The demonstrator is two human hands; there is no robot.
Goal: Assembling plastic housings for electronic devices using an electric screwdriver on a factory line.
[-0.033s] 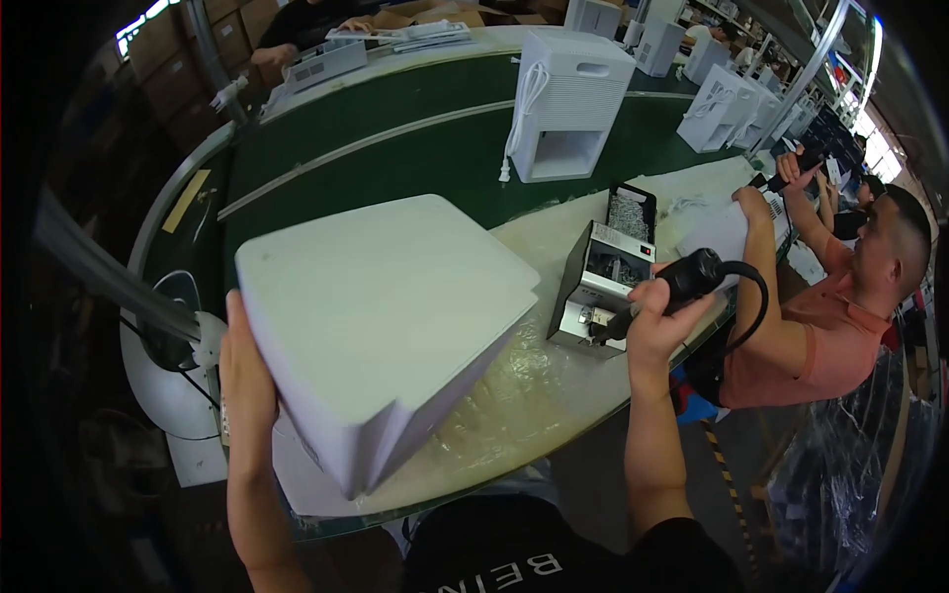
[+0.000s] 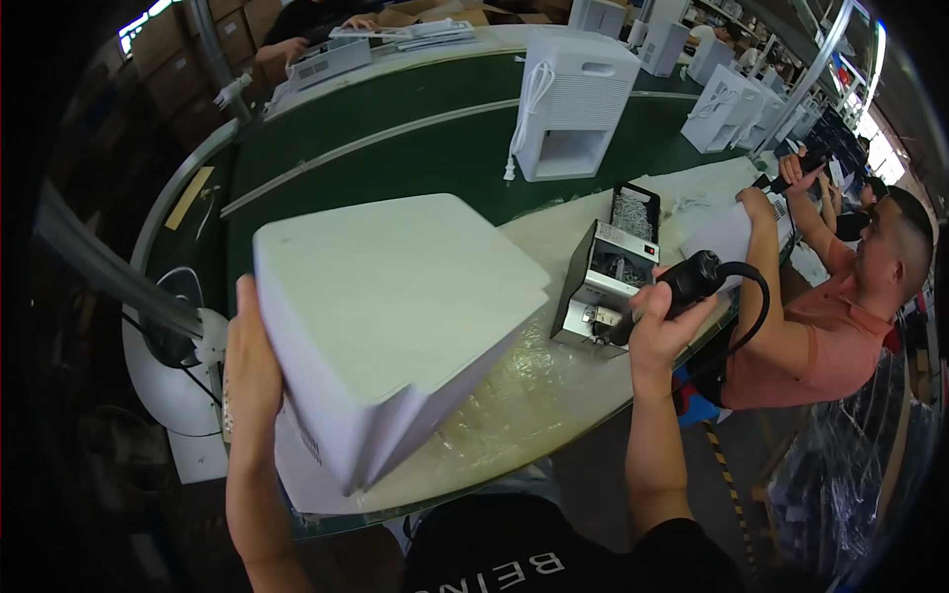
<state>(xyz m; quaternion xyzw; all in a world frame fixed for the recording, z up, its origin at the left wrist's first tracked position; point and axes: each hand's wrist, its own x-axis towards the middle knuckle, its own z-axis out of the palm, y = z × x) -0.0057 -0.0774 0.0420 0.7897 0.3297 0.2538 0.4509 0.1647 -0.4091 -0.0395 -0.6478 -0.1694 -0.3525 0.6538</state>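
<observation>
Black cloth covers the wearer's torso (image 2: 494, 549) at the near edge. The left hand's grip (image 2: 254, 366) lies along the left side of a white housing (image 2: 395, 287), which sits on the near left part of the pale counter (image 2: 568, 405); its fingertips are hidden, so I cannot tell whether it pinches. To the right, the right hand's grip (image 2: 660, 331) is wrapped round a black power screwdriver (image 2: 696, 277) with a curving cable (image 2: 763, 301). The tool's lower end is at the near end of a screw feeder (image 2: 573, 285); contact is unclear. Just beyond stands a black tray (image 2: 645, 195) of screws. At right, a co-worker (image 2: 825, 346) in orange holds a dark tool. Farther off, a white unit (image 2: 603, 94) with a bundled cord (image 2: 536, 94) stands upright on the green belt (image 2: 395, 163), and more white units (image 2: 717, 109) stand far right
</observation>
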